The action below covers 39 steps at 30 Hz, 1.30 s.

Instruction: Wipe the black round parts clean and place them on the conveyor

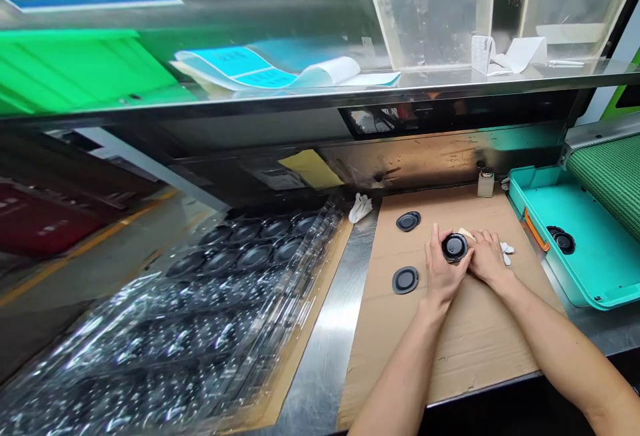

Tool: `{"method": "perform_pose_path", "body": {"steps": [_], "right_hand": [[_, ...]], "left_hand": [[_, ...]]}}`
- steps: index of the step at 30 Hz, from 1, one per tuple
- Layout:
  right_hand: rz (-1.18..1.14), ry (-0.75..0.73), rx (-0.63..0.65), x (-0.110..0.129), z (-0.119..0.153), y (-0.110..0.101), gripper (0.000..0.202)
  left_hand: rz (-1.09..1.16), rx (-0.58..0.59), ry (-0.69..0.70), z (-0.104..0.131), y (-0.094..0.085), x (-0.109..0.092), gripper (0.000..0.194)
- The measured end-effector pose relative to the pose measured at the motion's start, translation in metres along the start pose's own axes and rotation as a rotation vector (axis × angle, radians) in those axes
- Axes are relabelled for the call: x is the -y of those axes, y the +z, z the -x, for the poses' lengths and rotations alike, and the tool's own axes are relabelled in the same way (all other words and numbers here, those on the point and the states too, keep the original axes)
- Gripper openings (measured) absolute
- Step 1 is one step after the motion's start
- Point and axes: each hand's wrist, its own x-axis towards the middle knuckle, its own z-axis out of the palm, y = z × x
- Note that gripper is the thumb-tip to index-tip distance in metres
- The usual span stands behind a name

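Note:
My left hand (444, 273) is closed around a black round plastic part (455, 247) with a raised ring and a dark centre, its face turned up toward me. My right hand (486, 257) is closed at the part's right edge. A small cream-coloured piece (466, 233) shows at its fingertips, too covered to name. Two flat groups of similar parts lie to the left on the cardboard sheet (480, 343): a black part (405, 280) nearer me and an overlapping pair of black parts (409, 221) farther off. Behind my right hand lies a white crumpled item (507, 251).
At right, a teal tray (595, 289) holds a few black parts (561, 239), beside a green conveyor belt (613, 169). A small bottle (485, 183) stands at the back. Clear plastic trays (240, 303) of black parts fill the left. A metal shelf (430, 89) overhangs the bench.

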Motion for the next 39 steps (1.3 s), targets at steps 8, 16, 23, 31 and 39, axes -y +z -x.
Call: {"method": "perform_pose_path", "body": {"steps": [8, 16, 23, 31, 39], "right_hand": [[0.006, 0.009, -0.003, 0.0, -0.001, 0.002, 0.04], [0.021, -0.001, -0.09, -0.002, -0.001, 0.008, 0.038], [-0.029, -0.006, -0.079, 0.001, -0.001, 0.013, 0.037], [-0.051, 0.003, -0.101, 0.008, 0.001, 0.014, 0.032], [-0.16, -0.017, -0.213, 0.021, -0.003, 0.024, 0.025]], "left_hand": [[0.067, 0.03, -0.065, 0.002, 0.001, 0.0, 0.09], [0.088, 0.095, -0.47, -0.018, -0.049, 0.014, 0.037], [-0.177, 0.294, -0.53, 0.009, -0.125, 0.067, 0.043], [-0.783, 0.511, -0.526, -0.005, -0.124, 0.043, 0.074], [-0.386, 0.459, 0.275, -0.08, 0.007, -0.081, 0.061]]}}
